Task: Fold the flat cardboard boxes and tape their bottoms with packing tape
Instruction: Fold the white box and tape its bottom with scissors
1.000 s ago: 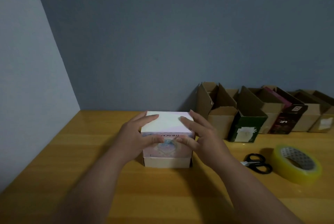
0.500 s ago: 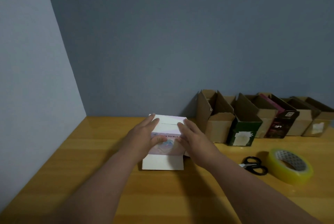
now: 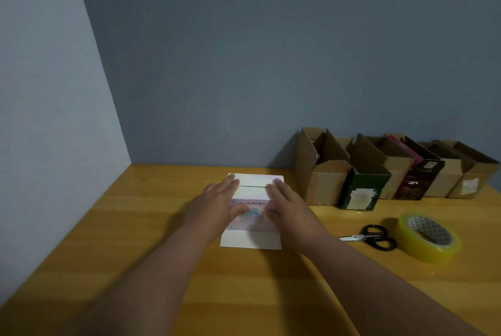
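Head view was filled at its centre by two hands laid flat on a white printed box (image 3: 250, 201). The left hand (image 3: 217, 206) and the right hand (image 3: 287, 206) were kept unclenched, fingers straight, pressing the box's sides, seemingly to keep its flaps closed along the dark seam for taping. The box was seen pale and glossy, with a pastel picture and upside-down lettering, on the wooden table (image 3: 135, 240). At three o'clock from it scissors (image 3: 374, 236) and a yellow tape roll (image 3: 428, 238) were left within reach. At two o'clock folded boxes (image 3: 366, 173) were lined against the wall.
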